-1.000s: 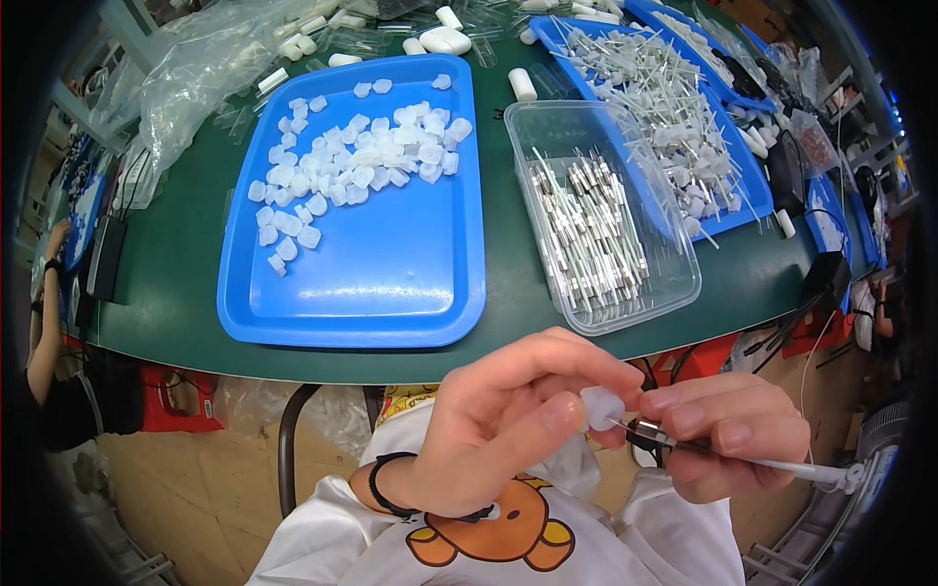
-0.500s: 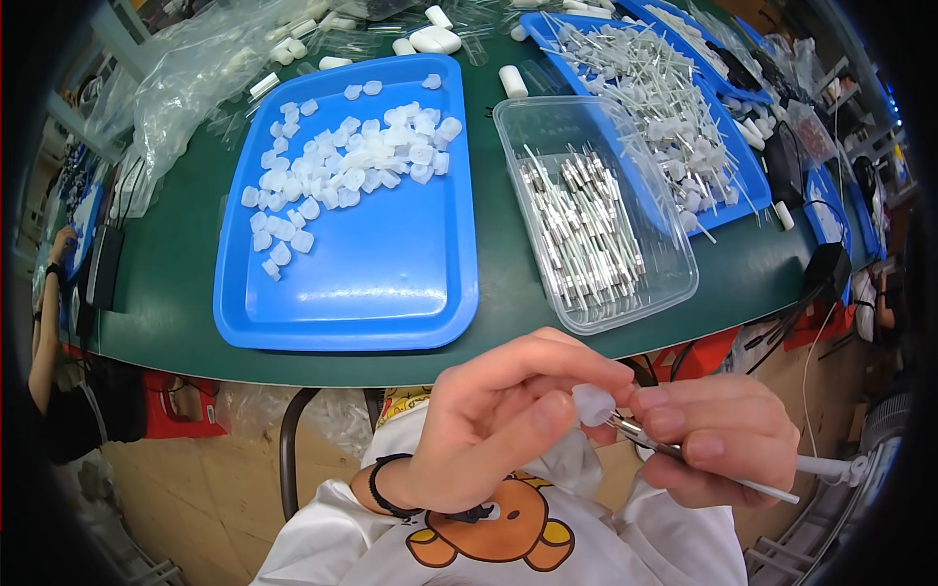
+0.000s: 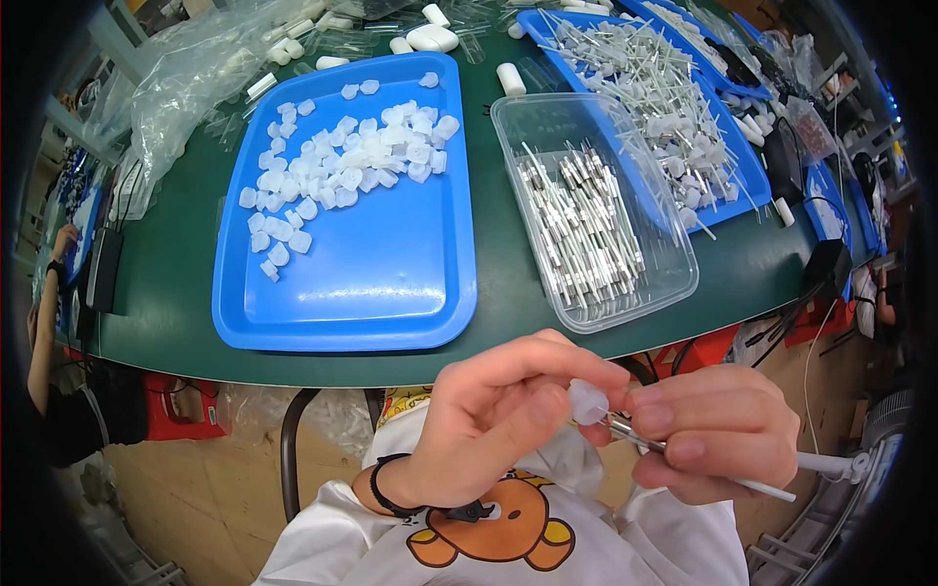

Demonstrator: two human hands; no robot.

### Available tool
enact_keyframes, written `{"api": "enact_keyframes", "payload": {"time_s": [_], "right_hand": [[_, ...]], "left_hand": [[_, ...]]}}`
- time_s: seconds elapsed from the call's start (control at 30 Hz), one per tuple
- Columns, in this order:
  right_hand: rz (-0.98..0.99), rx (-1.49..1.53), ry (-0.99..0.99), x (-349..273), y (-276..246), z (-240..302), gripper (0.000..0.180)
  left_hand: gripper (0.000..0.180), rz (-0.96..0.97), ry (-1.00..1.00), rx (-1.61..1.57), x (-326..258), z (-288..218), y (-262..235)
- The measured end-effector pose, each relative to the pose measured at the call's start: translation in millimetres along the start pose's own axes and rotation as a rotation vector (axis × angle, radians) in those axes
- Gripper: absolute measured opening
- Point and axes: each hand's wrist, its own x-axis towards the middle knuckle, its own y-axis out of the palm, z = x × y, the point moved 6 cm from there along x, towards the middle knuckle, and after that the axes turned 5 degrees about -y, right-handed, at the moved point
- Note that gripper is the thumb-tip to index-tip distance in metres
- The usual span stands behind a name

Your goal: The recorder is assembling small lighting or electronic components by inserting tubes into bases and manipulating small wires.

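The left hand's point(image 3: 489, 430) curled fingers are hiding most of the small translucent cap point(image 3: 587, 401), so how it is sitting on the metal-tipped white stick point(image 3: 703, 464) is hard to make out. Both hands are hovering below the near edge of the green table point(image 3: 176, 293), over a white shirt. The left is pinching the soft-looking cap between thumb and forefinger; the right hand point(image 3: 718, 439) is closing around the thin rigid stick, its white tail poking out rightward.

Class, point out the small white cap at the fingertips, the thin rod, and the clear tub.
small white cap point(image 3: 587, 401), head view, its rounded top.
thin rod point(image 3: 762, 485), head view, white shaft.
clear tub point(image 3: 684, 293), head view, near rim.
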Motion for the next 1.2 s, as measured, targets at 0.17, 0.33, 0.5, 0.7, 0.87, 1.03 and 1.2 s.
{"api": "enact_keyframes", "payload": {"time_s": [0.17, 0.33, 0.5, 0.7, 0.87, 1.03, 1.2], "right_hand": [[-0.025, 0.002, 0.021, 4, -3, 2, 0.030], [-0.288, 0.072, 0.167, 2, -1, -4, 0.029], [-0.309, 0.076, 0.217, -2, -5, -3, 0.033], [-0.389, 0.149, 0.259, -8, -3, -10, 0.034], [-0.379, 0.153, 0.227, -7, -1, -9, 0.034], [-0.320, 0.152, 0.151, -3, -3, -8, 0.030], [-0.307, 0.182, 0.124, 0, -2, -11, 0.025]], "left_hand": [[0.034, 0.014, -0.002, -0.012, 0, 0, 3], [0.033, 0.016, 0.001, -0.003, 0, 0, 0], [0.034, 0.059, -0.006, 0.010, 1, -1, 3], [0.034, 0.050, 0.013, 0.050, 1, -2, -1], [0.034, 0.049, 0.014, 0.034, 0, -2, 0], [0.034, 0.045, 0.007, 0.031, -1, -3, 1], [0.036, 0.018, 0.005, 0.019, -2, -2, -2]]}}
